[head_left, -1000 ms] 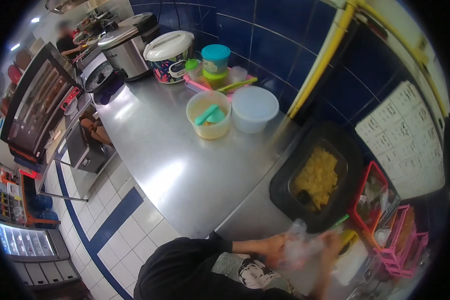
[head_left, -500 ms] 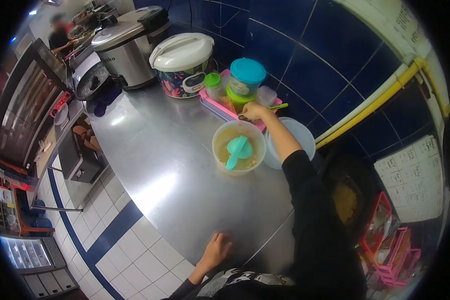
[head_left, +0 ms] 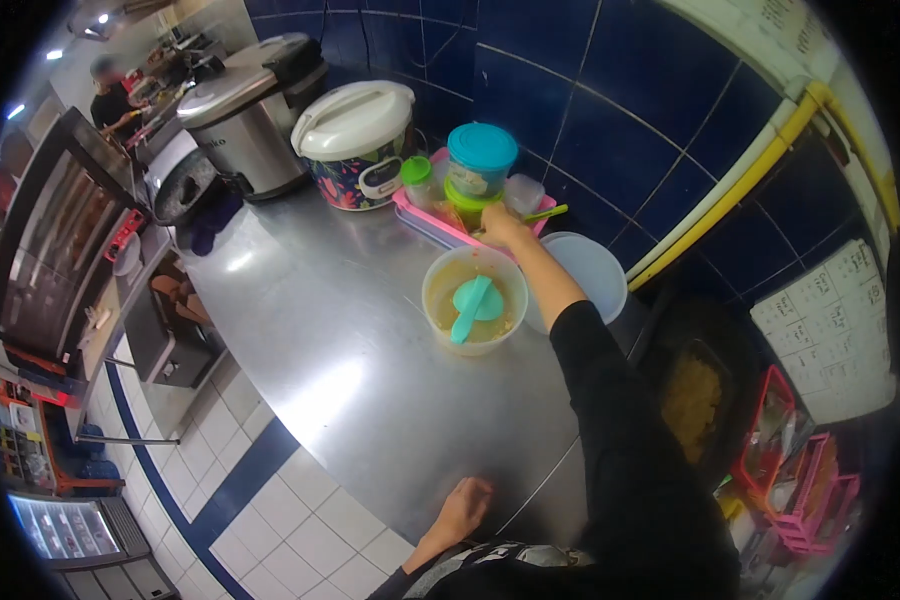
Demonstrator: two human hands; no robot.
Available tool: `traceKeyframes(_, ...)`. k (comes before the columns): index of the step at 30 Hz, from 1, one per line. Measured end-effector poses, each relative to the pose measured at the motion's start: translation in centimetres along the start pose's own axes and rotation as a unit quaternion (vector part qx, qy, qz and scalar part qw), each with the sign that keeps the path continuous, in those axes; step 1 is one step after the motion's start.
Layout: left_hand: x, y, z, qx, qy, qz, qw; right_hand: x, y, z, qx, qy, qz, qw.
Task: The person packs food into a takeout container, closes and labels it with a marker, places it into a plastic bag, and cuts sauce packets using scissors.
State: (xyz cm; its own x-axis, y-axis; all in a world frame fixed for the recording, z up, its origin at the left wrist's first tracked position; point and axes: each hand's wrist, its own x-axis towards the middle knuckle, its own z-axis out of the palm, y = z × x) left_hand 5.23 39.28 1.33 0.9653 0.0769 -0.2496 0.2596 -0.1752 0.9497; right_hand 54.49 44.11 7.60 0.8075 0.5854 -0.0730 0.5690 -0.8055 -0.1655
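Observation:
My right hand [head_left: 502, 226] reaches into the front of a pink tray [head_left: 407, 208], its fingers closed near a green-based tub with a blue lid [head_left: 482, 148]. What they grip, if anything, is hidden. Just in front stands a translucent round tub [head_left: 436, 322] with a little yellowish food residue inside and a turquoise scoop [head_left: 477, 300] resting in it. At the near edge of the steel table [head_left: 370, 320], my left hand [head_left: 465, 508] rests with its fingers loosely curled and nothing visible in them.
A pale round lid [head_left: 592, 275] lies right of the tub. Behind are a floral rice cooker [head_left: 355, 150], a large steel cooker [head_left: 245, 135] and a small green-lidded jar [head_left: 417, 178]. A dark pan with yellowish food [head_left: 692, 400] sits right. A person [head_left: 112, 105] stands far left.
My left hand has slid slightly right along the table edge, and its fingers have curled in. My right hand stays at the pink tray. The view has shifted a little.

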Motion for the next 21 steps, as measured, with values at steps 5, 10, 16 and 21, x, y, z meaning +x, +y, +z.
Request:
traceKeyframes(5,-2.7,0.9,0.3,0.006,0.004,-0.015,1.0,-2.5,4.8,-9.6,0.174,-0.019,-0.007,0.985)
traceKeyframes(10,-0.9,2.9,3.8,0.013,-0.101,0.022,0.995,-22.1,11.6,-25.6,0.514,0.081,-0.063,0.851)
traceKeyframes(16,0.4,9.7,12.9,0.009,-0.265,0.151,0.952,-53.3,21.9,-22.0,0.845,0.208,-0.144,0.471)
traceKeyframes(21,-1.1,13.9,24.0,-0.021,-0.359,0.189,0.914,-77.2,19.9,-5.6,0.847,0.412,0.077,0.327)
